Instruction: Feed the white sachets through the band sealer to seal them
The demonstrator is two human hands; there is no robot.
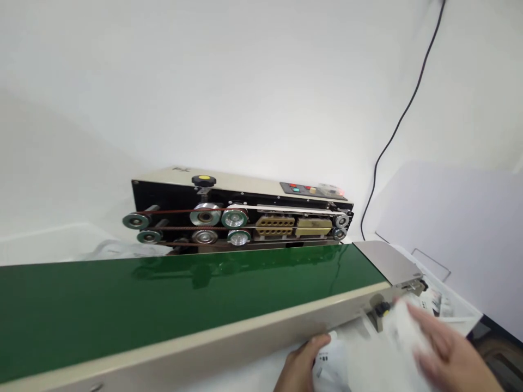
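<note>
Just off the green conveyor's (183, 305) near edge, the left hand (300, 366) has thumb and fingers closed on a white pouch (332, 366), seemingly lengthwise toward that edge, while the blurred right hand (447, 348), closer to the right end, grips a white item (408, 326).

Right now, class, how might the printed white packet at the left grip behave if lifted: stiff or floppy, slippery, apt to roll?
The white packet is probably floppy, as it looks like soft, thin film. Its smooth-looking surface suggests it may slip. Rolling seems unlikely, given its pouch-like shape.
</note>
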